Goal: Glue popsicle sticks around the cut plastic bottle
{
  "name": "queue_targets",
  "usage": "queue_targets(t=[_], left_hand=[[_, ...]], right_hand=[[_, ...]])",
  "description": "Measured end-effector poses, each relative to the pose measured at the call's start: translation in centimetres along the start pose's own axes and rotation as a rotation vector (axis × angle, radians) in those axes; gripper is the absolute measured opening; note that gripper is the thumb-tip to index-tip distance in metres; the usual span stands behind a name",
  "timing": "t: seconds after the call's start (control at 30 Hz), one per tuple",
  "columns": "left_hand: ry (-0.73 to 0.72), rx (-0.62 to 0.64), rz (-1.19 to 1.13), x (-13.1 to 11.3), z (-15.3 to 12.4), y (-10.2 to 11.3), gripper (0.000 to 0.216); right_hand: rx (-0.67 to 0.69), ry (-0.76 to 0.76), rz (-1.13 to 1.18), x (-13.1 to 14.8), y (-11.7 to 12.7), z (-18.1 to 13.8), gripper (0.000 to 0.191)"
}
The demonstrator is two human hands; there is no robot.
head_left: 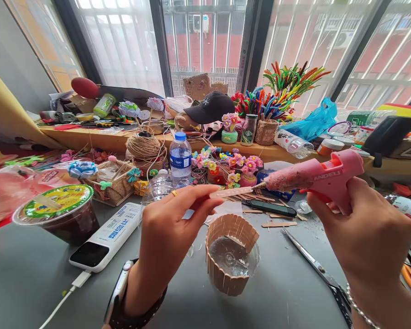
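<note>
My left hand (178, 224) pinches one end of a short wooden craft stick (233, 192), held level above the table. In my right hand (366, 228) is a pink hot glue gun (315, 176), its metal nozzle at the stick's far end. A shiny streak, like clear glue, lies along the stick. Below and between my hands stands a round clear plastic cup base (228, 256). Upright craft sticks (226, 281) line most of its outside, with a bare stretch at the right. One loose-looking piece leans inside the rim.
Scissors (317, 265) lie right of the cup, below a green-handled cutter (270, 208) and scattered sticks (279, 224). At left are a white power bank (116, 233) with a cable and a sealed drink cup (65, 214). A water bottle (180, 160) and pipe-cleaner flowers (250, 167) stand behind.
</note>
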State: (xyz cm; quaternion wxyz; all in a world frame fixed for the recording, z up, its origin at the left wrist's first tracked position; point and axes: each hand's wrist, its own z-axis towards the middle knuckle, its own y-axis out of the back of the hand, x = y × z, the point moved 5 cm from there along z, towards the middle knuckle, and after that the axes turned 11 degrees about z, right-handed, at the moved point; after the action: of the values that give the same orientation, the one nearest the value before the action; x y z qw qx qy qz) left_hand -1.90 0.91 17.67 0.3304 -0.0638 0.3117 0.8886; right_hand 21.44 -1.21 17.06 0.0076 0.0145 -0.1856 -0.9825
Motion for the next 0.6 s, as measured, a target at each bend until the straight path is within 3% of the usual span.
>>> queue_targets(t=[0.6], left_hand=[[0.041,0.003,-0.104,0.33,-0.07,-0.07,0.009]], right_hand=[[0.047,-0.065,0.001,-0.47,-0.67,-0.16,0.032]])
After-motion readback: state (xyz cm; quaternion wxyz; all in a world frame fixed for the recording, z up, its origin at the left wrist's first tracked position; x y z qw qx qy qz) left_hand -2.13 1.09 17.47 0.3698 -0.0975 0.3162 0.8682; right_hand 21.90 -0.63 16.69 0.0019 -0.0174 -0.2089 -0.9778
